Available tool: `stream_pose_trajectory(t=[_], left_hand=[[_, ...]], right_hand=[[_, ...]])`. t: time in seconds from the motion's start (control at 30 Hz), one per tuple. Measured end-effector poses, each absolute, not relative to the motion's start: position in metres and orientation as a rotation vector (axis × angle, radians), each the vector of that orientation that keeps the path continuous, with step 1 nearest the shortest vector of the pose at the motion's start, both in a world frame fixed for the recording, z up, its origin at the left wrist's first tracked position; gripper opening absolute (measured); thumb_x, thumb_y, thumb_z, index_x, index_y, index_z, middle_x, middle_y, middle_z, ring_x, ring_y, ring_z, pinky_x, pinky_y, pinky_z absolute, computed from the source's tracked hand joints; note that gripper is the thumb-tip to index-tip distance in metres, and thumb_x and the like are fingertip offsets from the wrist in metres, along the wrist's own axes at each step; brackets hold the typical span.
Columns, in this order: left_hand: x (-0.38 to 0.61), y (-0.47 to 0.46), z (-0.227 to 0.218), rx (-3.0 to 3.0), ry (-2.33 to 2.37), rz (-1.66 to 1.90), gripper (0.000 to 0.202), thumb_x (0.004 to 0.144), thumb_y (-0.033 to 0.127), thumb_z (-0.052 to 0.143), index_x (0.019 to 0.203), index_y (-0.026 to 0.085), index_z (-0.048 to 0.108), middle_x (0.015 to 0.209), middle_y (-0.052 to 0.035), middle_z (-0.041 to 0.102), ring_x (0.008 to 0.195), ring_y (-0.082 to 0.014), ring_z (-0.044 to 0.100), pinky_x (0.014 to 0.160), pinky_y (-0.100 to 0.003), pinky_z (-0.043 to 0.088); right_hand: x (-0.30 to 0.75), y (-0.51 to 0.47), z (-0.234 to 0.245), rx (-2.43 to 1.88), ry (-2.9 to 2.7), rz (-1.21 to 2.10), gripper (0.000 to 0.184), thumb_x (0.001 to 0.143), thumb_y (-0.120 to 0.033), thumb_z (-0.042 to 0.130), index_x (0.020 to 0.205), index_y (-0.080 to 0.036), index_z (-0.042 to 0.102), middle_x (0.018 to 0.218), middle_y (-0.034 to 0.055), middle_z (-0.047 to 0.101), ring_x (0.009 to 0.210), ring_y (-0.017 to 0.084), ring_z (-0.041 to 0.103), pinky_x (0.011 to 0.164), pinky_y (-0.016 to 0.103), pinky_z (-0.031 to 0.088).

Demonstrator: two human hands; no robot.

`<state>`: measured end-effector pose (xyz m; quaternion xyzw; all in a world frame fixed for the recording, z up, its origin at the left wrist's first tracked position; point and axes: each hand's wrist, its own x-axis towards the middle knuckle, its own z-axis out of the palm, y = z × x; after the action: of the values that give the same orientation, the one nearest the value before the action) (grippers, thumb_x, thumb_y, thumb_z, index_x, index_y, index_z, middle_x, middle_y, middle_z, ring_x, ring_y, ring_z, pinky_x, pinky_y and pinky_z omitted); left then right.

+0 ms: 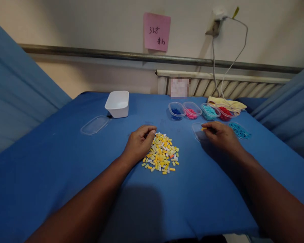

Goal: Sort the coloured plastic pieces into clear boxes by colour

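Observation:
A pile of small toy bricks [162, 153], mostly yellow with some white and a few orange, lies on the blue cloth. At its upper left edge rests my left hand [140, 143], fingers curled and thumb against the forefinger; whatever may be between them is hidden. My right hand [221, 135] pinches a yellow brick [204, 128] between thumb and forefinger. That brick is over a clear plastic container or lid [196, 132], partly covered by the hand. Just beyond the right hand, a clear container of teal bricks [240, 131] stands on the cloth.
Clear tubs hold dark blue bricks [176, 113], pink bricks [191, 113], light turquoise bricks [209, 112] and red bricks [225, 113]. A yellow cloth [228, 102] lies behind them. At the back left are a white box [118, 104] and a clear lid [95, 125].

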<state>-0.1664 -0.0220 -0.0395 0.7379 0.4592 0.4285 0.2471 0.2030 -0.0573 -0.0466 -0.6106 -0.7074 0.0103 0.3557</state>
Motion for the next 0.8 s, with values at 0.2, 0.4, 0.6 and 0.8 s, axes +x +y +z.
stream_pose_trajectory(t=[0.2, 0.4, 0.6, 0.8], left_hand=[[-0.168, -0.019, -0.040, 2.039, 1.260, 1.159, 0.029, 0.102, 0.039, 0.062, 0.115, 0.023, 0.083, 0.115, -0.0060, 0.083, 0.109, -0.0251, 0.077, 0.103, -0.041, 0.060], [-0.168, -0.020, -0.037, 2.017, 1.268, 1.174, 0.029, 0.102, 0.040, 0.062, 0.113, 0.022, 0.082, 0.113, -0.0063, 0.083, 0.107, -0.0249, 0.077, 0.103, -0.041, 0.060], [-0.171, -0.019, -0.036, 1.974, 1.293, 1.154, 0.031, 0.102, 0.043, 0.063, 0.114, 0.023, 0.083, 0.114, -0.0065, 0.083, 0.107, -0.0260, 0.077, 0.105, -0.042, 0.059], [-0.174, -0.017, -0.033, 1.940, 1.315, 1.115, 0.034, 0.101, 0.050, 0.064, 0.115, 0.026, 0.083, 0.109, -0.0063, 0.084, 0.106, -0.0277, 0.077, 0.102, -0.044, 0.061]], right_hand=[[0.203, -0.048, -0.051, -1.675, -1.820, -0.004, 0.038, 0.095, -0.030, 0.062, 0.124, -0.019, 0.083, 0.111, 0.0144, 0.084, 0.095, 0.030, 0.078, 0.090, 0.046, 0.062], [0.202, -0.067, -0.031, -1.832, -1.916, -0.162, 0.044, 0.105, -0.050, 0.061, 0.127, -0.018, 0.081, 0.126, 0.0169, 0.082, 0.111, 0.035, 0.077, 0.094, 0.046, 0.059], [0.173, -0.078, -0.025, -2.011, -2.203, -0.078, 0.034, 0.107, -0.047, 0.064, 0.115, -0.019, 0.082, 0.116, 0.0168, 0.083, 0.109, 0.035, 0.076, 0.086, 0.040, 0.055], [0.204, -0.071, -0.023, -2.008, -2.024, -0.167, 0.041, 0.108, -0.057, 0.060, 0.116, -0.024, 0.083, 0.116, 0.0147, 0.084, 0.103, 0.033, 0.078, 0.079, 0.040, 0.055]])
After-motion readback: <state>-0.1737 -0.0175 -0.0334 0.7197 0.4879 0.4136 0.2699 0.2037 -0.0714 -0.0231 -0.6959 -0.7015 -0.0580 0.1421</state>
